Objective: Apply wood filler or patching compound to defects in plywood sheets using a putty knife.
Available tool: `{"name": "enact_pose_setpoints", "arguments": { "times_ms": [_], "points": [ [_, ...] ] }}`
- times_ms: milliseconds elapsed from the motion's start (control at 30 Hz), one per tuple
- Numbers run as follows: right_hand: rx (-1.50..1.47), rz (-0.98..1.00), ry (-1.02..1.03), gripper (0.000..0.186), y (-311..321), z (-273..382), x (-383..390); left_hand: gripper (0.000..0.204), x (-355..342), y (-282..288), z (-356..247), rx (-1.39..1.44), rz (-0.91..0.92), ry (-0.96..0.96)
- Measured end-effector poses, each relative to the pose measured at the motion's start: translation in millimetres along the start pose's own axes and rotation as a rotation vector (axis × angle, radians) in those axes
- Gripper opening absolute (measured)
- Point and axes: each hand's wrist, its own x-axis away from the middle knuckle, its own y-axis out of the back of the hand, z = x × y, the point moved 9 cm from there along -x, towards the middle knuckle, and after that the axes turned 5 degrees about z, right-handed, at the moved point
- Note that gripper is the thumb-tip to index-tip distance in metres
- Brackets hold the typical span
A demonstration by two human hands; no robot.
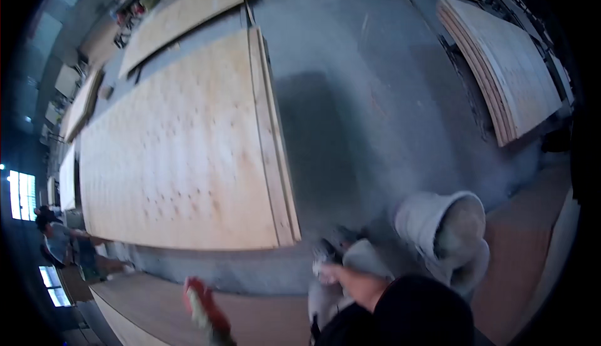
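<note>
My left hand [203, 302], in what looks like a red and pale glove, is low in the view over a brown board [250, 305]. It is smeared, so its fingers do not show clearly. Out of a dark sleeve reaches my right hand [328, 274], closed around a small greyish thing [319, 259] that is too blurred to name. Ahead and to the left lies a large pale plywood sheet [181, 152] on a stack, its near edge a little beyond both hands. The right hand is near that stack's near right corner.
White buckets [422, 227] stand to the right beside another brown board [526, 246]. A stack of plywood sheets [507, 64] rests on a support at the far right. More sheets [184, 17] lie beyond the main stack. Another person [69, 246] is at the far left.
</note>
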Motion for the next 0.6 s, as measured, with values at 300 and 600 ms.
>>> {"name": "enact_pose_setpoints", "arguments": {
  "times_ms": [300,600],
  "points": [
    [0.487,-1.363,0.966,0.041,115.6,123.4,479.1,0.028,108.9,-238.0,256.3,0.216,0.597,0.724],
    [0.622,-1.480,0.608,0.030,351.1,48.2,558.0,0.046,362.7,-414.2,259.8,0.126,1.219,1.142]
  ]
}}
